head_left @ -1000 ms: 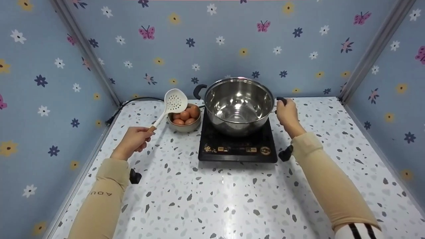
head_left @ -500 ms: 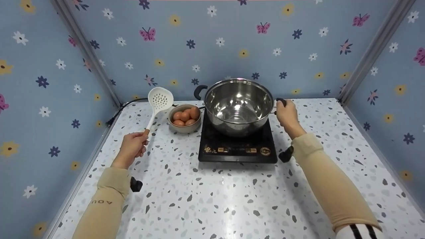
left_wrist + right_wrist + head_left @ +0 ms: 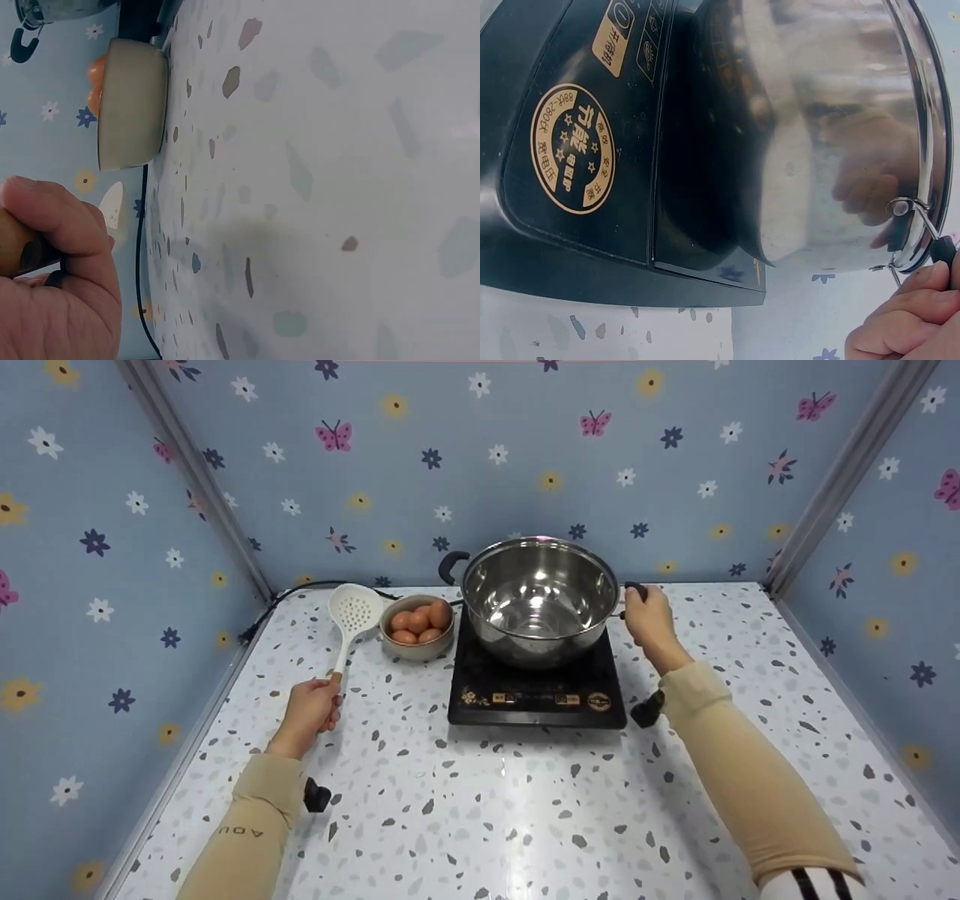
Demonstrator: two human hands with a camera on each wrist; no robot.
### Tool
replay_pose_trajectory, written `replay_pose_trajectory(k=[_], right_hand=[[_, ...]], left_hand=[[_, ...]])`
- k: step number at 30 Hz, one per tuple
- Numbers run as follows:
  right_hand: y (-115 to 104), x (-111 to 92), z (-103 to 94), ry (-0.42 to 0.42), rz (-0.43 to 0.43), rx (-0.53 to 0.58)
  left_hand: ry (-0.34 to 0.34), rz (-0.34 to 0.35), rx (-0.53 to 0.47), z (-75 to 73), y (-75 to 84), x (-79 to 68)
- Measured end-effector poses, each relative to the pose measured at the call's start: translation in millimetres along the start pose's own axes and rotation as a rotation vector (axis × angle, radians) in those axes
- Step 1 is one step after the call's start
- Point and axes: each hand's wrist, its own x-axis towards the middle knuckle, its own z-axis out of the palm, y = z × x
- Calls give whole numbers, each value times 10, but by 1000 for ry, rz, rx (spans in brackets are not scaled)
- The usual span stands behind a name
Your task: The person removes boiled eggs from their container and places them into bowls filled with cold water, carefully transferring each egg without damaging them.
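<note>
My left hand (image 3: 309, 711) grips the wooden handle of a white slotted skimmer (image 3: 355, 610). The skimmer's perforated head is left of a bowl (image 3: 417, 651) of brown eggs (image 3: 418, 622); whether it touches the table cannot be told. In the left wrist view, fingers curl round the wooden handle (image 3: 16, 244). My right hand (image 3: 649, 619) holds the black right handle (image 3: 636, 589) of a steel pot (image 3: 536, 649). That pot stands upright on a black induction cooker (image 3: 537, 709), and only shiny metal shows inside it. Fingers (image 3: 922, 300) wrap that handle in the right wrist view.
A speckled white table (image 3: 510, 817) lies under everything. Flower-patterned walls (image 3: 487, 457) enclose it at the back and both sides. Behind the skimmer and bowl a black cable (image 3: 281, 598) runs along the back left. The pot's left handle (image 3: 450, 564) points toward the bowl.
My left hand has swung the skimmer left, from over the egg bowl to beside it, then lowered it and drawn it nearer. My right hand and the pot have stayed in place.
</note>
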Motion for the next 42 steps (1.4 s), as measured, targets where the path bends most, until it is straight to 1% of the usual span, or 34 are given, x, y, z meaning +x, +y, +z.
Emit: replay_pose_trajectory(k=[9, 16, 20, 23, 26, 29, 33, 39, 42], right_hand=[[14, -19, -1, 4, -24, 17], [21, -3, -2, -13, -16, 13], [28, -10, -19, -23, -13, 21], [29, -16, -27, -35, -12, 32], [31, -20, -35, -41, -8, 39], [29, -25, -55, -53, 7, 52], [18, -43, -106, -72, 30, 85], [5, -70, -187, -94, 50, 120], [5, -88, -219, -89, 65, 116]], left_hand=[[-7, -12, 22, 22, -88, -24], [-9, -49, 65, 37, -140, -17], [-33, -66, 114, 35, -151, -3], [-44, -69, 179, 24, -160, 6], [-46, -53, 264, 12, -171, 8], [-38, -22, 357, 16, -173, 9], [-22, 20, 441, 47, -162, 8], [-9, 42, 481, 82, -191, 5], [-11, 58, 488, 79, -213, 1]])
